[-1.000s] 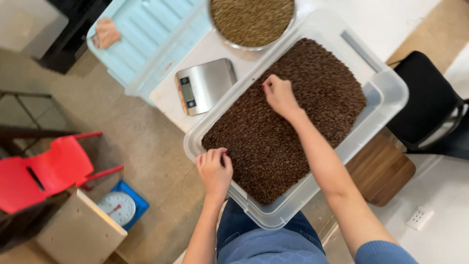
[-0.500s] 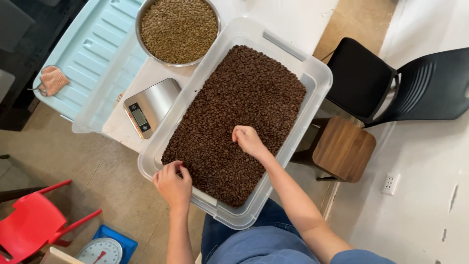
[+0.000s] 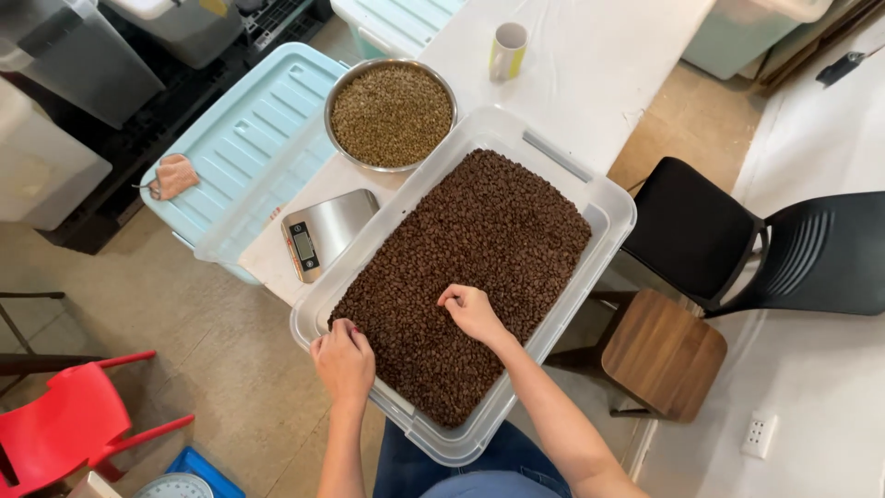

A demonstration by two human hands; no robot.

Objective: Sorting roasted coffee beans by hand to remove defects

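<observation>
A clear plastic bin (image 3: 609,208) filled with dark roasted coffee beans (image 3: 479,231) lies across the edge of a white table (image 3: 590,83). My left hand (image 3: 343,361) rests at the bin's near left rim, fingers curled shut on top of the beans. My right hand (image 3: 472,312) is in the middle of the bin, its fingertips pinched together in the beans. Whether either hand hides anything inside it cannot be seen.
A metal bowl of pale green beans (image 3: 392,115), a small steel scale (image 3: 327,231) and a mug (image 3: 508,51) sit on the table. A light blue lid (image 3: 249,138) lies left. A black chair (image 3: 737,240) and wooden stool (image 3: 664,355) stand right; a red chair (image 3: 64,424) left.
My right hand drew back from the far side of the beans to the middle of the bin. My left hand stayed at the near rim. The view lifted, showing more table.
</observation>
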